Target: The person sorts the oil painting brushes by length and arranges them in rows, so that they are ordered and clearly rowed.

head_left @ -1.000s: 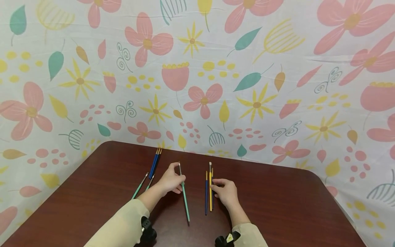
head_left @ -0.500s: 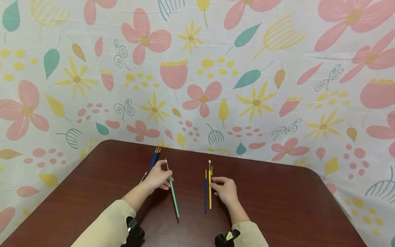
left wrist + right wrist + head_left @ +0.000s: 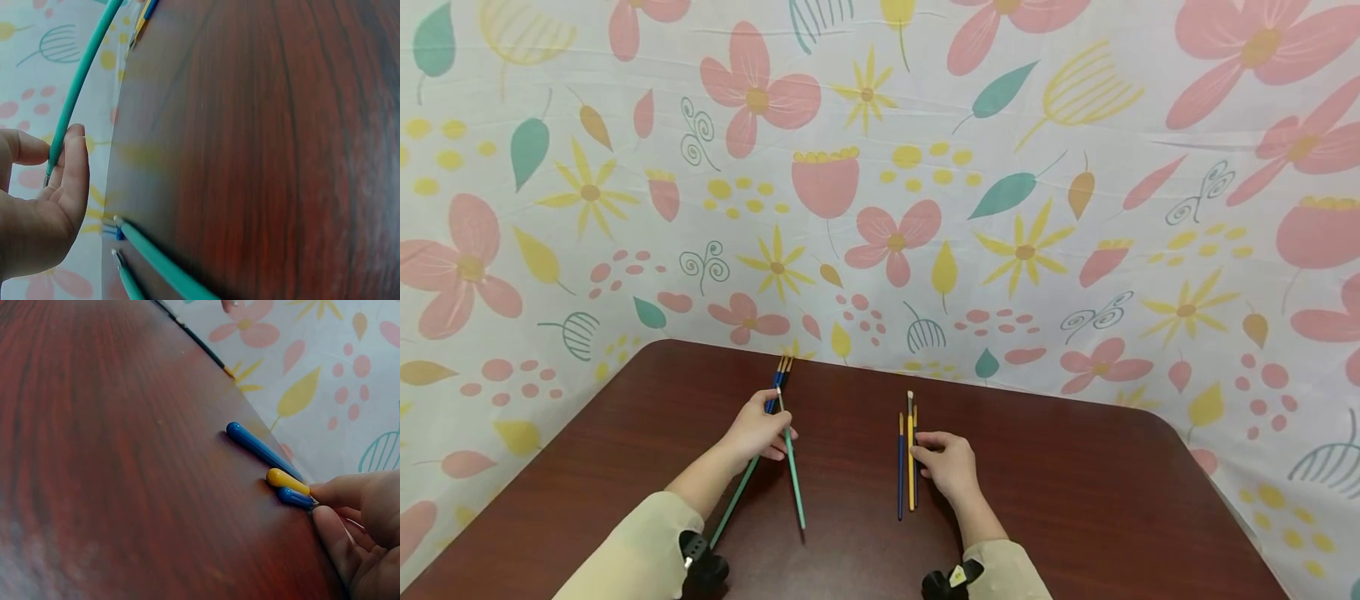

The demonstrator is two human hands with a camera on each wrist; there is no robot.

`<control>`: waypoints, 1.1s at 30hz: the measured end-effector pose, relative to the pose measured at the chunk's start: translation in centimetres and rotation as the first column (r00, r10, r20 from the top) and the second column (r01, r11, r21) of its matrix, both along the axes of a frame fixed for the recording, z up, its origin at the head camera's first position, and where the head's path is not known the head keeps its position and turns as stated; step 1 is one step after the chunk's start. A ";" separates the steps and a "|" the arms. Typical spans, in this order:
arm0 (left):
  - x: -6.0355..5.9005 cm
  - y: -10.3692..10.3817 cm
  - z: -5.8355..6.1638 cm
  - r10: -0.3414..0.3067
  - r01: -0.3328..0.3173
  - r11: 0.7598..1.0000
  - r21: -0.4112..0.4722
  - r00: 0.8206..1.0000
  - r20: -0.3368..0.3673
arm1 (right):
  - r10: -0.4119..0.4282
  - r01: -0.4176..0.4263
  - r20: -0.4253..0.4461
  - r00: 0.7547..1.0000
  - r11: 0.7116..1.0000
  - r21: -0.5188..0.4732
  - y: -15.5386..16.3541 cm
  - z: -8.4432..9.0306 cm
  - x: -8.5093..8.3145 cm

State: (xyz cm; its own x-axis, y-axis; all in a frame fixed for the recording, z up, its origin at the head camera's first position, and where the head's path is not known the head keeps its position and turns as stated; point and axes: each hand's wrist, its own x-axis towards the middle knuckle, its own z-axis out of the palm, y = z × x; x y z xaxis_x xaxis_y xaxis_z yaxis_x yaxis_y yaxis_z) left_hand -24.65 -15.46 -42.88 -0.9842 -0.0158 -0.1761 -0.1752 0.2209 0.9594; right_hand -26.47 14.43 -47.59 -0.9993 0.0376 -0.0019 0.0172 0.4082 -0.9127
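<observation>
My left hand (image 3: 756, 429) pinches a green paintbrush (image 3: 795, 483) near its bristle end, its handle slanting down toward me. In the left wrist view that green handle rises between thumb and fingers. Below the hand, a second green paintbrush (image 3: 735, 500) lies on the table; the left wrist view also shows another green paintbrush (image 3: 128, 278) beside it. My right hand (image 3: 950, 467) pinches a blue paintbrush (image 3: 294, 497) between thumb and index finger, low at the tabletop. Close alongside are a yellow paintbrush (image 3: 912, 467) and another blue paintbrush (image 3: 901, 467).
Several blue paintbrushes (image 3: 780, 371) lie together near the back edge, partly hidden by the left hand. The dark brown table (image 3: 1075, 492) meets a flower-patterned cloth (image 3: 1037, 317) at its back. Black wrist cameras (image 3: 703, 567) sit at both cuffs.
My left hand has carried the green paintbrush leftward, from the middle of the table to over the brushes on the left. The right hand stays in place at the blue paintbrush.
</observation>
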 end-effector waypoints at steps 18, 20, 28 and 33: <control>0.6 -4.0 0.5 0.042 -0.042 0.999 -0.034 0.999 -0.016 | 0.005 -0.005 0.013 1.000 1.000 0.003 -0.3 0.8 0.0; 0.8 -4.5 0.6 0.050 -0.051 0.998 -0.043 0.999 -0.014 | 0.006 -0.006 0.013 1.000 1.000 0.003 -0.3 0.8 0.0; 1.4 -6.3 0.9 0.061 -0.060 0.993 -0.097 0.998 0.006 | 0.006 -0.006 0.011 1.000 1.000 -0.001 -0.1 0.5 0.1; 1.9 -7.2 1.1 0.028 -0.025 0.989 -0.145 1.000 0.015 | 0.004 -0.004 0.010 1.000 1.000 -0.004 0.0 0.3 0.1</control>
State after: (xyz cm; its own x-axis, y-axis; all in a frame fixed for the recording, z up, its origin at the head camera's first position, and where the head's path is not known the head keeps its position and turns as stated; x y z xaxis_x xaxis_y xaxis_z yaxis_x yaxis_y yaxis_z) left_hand -22.72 -22.70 -41.82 -0.9800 -0.0684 -0.1867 -0.1988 0.3526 0.9144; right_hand -26.33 14.42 -47.27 -0.9994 0.0334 -0.0125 0.0249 0.4049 -0.9140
